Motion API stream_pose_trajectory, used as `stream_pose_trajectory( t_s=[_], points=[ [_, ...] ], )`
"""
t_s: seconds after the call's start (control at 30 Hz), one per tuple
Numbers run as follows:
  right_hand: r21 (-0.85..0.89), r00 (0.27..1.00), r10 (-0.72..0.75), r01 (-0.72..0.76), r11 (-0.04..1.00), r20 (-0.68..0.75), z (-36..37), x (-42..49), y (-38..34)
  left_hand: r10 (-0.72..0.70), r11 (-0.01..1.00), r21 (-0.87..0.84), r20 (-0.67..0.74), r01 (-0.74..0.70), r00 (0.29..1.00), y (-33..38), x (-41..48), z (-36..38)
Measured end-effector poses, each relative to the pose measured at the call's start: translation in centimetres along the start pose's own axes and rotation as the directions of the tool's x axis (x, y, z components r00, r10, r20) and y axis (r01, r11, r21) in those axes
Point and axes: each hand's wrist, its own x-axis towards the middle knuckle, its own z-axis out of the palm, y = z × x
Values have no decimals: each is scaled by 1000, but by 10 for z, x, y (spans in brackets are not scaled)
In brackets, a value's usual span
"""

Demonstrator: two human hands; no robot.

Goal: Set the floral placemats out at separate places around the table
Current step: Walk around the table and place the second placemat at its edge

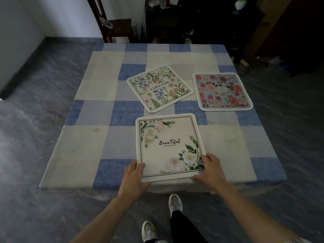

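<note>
- The left hand [135,173] gripped the near-left corner of the cream placemat [169,146], a square of fabric with a thin dark border and white and pink blooms. Its fingers lay over the corner and the thumb sat by the near edge.
- The right hand [209,170] held the near-right corner the same way, with fingers on the printed leaves and thumb along the near edge.
- This mat lay flat at the near side of the table, squared to the person, its near edge about level with the table's own.
- Black script across its middle read "BeauTiful"; a finer line beneath was too small to read.
- The step in hand looked like settling this mat at the near place. The next move probably called for letting go of both corners and reaching over it.
- The wildflower placemat [159,88], a cream fabric square with blue and orange flowers and green fern, lay just beyond, skewed, near the table's middle. Its capitals read "BEAUTIFUL", upside down from this side.
- The rose placemat [222,92], a pale-blue fabric square crowded with red and pink roses, lay to the right by the table's right edge, apart from both others. A small pale label at its centre could not be read.
- The wildflower mat seemed the one without a place. It would likely need carrying to the far or left side and squaring to that edge.
- A blue and cream checked tablecloth [84,109] covered the table, and a dark wooden chair [115,28] stood at the far side.
</note>
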Motion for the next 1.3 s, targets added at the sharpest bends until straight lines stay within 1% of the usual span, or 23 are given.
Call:
stream_pose_trajectory(
  t_s=[0.17, 0.33, 0.47, 0.57, 0.73, 0.83, 0.9, 0.97, 1.13, 1.3],
  points=[
    [-29, 999, 30, -31, 999, -40, 5, -9, -12, 4, 1000, 10, -29, -4, 1000, -3, -1, -3],
    [-38, 996, 3, -7, 999, -92, 21, -26, -20, -10, 999, 34, -44, 11, 999, -13, 8, -17],
    [-25, 997, 1, -3, 1000, -82, 19, -27, -19, -4, 999, 39, -6, 5, 1000, -12, 12, -21],
    [-17, 996, -12, 11, 1000, -83, 16, -25, -14, -31, 999, 33, -5, 31, 1000, -6, 10, -17],
    [-12, 997, -21, 21, 1000, -69, 11, -20, -11, -36, 998, 52, -1, 36, 999, 0, 7, -12],
    [60, 994, -29, 36, 998, -106, 3, -12, -12, -91, 994, 59, -72, 95, 993, 8, 13, -17],
    [140, 988, -28, 50, 989, -151, -5, 0, -14, -75, 984, 152, -124, 94, 989, 15, 22, -24],
    [169, 984, -53, 83, 982, -173, -15, 15, -18, -65, 976, 197, -149, 94, 987, 22, 35, -33],
    [192, 972, -122, 160, 968, -199, -34, 51, -28, -167, 976, 111, -188, 189, 968, 34, 69, -55],
    [181, 959, -180, 221, 958, -221, -46, 76, -29, -150, 976, 131, -193, 176, 970, 30, 95, -67]
  ],
)
